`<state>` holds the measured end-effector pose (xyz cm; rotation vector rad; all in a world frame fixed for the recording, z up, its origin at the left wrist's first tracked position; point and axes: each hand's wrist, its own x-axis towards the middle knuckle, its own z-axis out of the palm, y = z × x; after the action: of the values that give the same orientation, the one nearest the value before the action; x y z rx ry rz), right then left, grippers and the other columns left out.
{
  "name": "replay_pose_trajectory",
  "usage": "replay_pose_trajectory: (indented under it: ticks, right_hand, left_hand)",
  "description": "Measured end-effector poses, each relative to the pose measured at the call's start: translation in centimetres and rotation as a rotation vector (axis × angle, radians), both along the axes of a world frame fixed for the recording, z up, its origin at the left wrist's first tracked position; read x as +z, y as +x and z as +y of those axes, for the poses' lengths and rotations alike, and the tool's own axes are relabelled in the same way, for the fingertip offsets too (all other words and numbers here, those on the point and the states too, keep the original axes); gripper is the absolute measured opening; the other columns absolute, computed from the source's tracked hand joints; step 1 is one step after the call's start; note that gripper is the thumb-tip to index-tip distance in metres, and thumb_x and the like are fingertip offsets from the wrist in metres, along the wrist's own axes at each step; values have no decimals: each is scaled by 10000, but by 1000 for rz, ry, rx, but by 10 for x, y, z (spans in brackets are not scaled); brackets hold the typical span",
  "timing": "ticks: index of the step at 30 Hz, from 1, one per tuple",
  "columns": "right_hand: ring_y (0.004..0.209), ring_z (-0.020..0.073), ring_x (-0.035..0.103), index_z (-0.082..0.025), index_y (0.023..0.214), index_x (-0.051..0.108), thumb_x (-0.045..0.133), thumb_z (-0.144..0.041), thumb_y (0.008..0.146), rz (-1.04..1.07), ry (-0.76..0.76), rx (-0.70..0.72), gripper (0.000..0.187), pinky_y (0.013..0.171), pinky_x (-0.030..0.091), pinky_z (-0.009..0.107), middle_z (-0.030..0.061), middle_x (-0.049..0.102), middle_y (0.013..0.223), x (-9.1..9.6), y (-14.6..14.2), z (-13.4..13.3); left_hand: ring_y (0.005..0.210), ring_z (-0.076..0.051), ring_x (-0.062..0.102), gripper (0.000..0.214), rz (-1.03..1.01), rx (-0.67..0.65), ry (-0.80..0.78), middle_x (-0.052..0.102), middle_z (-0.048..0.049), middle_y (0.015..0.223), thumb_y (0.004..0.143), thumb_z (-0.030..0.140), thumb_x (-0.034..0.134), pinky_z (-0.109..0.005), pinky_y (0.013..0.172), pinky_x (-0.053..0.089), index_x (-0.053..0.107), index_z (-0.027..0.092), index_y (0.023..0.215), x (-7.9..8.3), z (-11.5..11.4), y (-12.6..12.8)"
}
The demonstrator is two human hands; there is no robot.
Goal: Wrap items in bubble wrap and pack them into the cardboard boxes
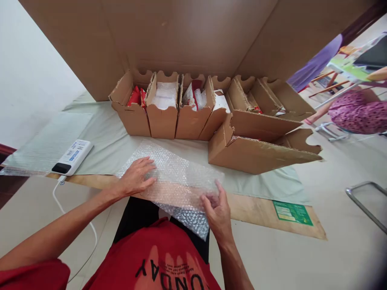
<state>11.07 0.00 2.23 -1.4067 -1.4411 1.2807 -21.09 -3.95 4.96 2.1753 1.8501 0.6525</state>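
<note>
A sheet of clear bubble wrap (178, 173) lies across the front of the cloth-covered table, and its near corner hangs over the edge above my lap. My left hand (137, 176) rests on the left part of the sheet, palm down, with the fingers spread. At the sheet's right end, my right hand (217, 207) grips the edge between thumb and fingers. Part of the right fingers shows blurred through the plastic.
Several cardboard bins (163, 123) stand in a row behind, with red packets and bubble wrap inside. One cardboard bin (260, 155) sits crosswise at right. A white power bank (73, 157) with a cable lies left. Another person (359, 108) is at far right.
</note>
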Motion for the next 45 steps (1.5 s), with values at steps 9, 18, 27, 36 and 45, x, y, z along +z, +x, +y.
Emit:
replay_pose_trajectory:
  ticks: [9, 18, 27, 36, 45]
  right_hand:
    - [794, 270, 687, -99, 1505, 402, 629, -474, 843, -600, 262, -104, 794, 777, 557, 456, 118, 728, 986, 6, 57, 51]
    - [1414, 359, 465, -218, 1452, 536, 620, -189, 902, -883, 688, 550, 556, 1028, 488, 542, 168, 499, 1538, -1, 68, -9]
    - [1028, 279, 728, -297, 985, 771, 559, -340, 989, -363, 420, 411, 216, 917, 557, 486, 47, 792, 1055, 16, 82, -4]
    - [626, 187, 610, -203, 780, 662, 622, -525, 875, -287, 181, -52, 338, 599, 476, 296, 29, 680, 702, 7, 73, 16]
    - [808, 255, 654, -210, 905, 668, 519, -474, 963, -866, 469, -12, 309, 659, 436, 326, 94, 716, 863, -13, 63, 21]
  left_hand:
    - [1008, -300, 646, 394, 333, -136, -97, 691, -126, 1032, 947, 510, 563, -580, 1112, 361, 693, 169, 1096, 20, -41, 3]
    - [1487, -398, 346, 879, 441, -333, -143, 371, -201, 1619, 774, 534, 789, -579, 1217, 228, 437, 216, 1514, -13, -38, -32]
    - [1367, -325, 526, 457, 164, -298, -151, 624, -115, 1434, 868, 326, 610, -541, 1218, 277, 637, 249, 1317, -7, -44, -37]
    - [630, -175, 589, 352, -321, 363, -525, 654, 29, 667, 781, 566, 590, -254, 609, 446, 655, 221, 801, 17, -14, -19]
    - [801, -262, 683, 314, 50, 343, -481, 721, -69, 868, 849, 463, 482, -335, 719, 474, 664, 216, 914, 4, 10, -6]
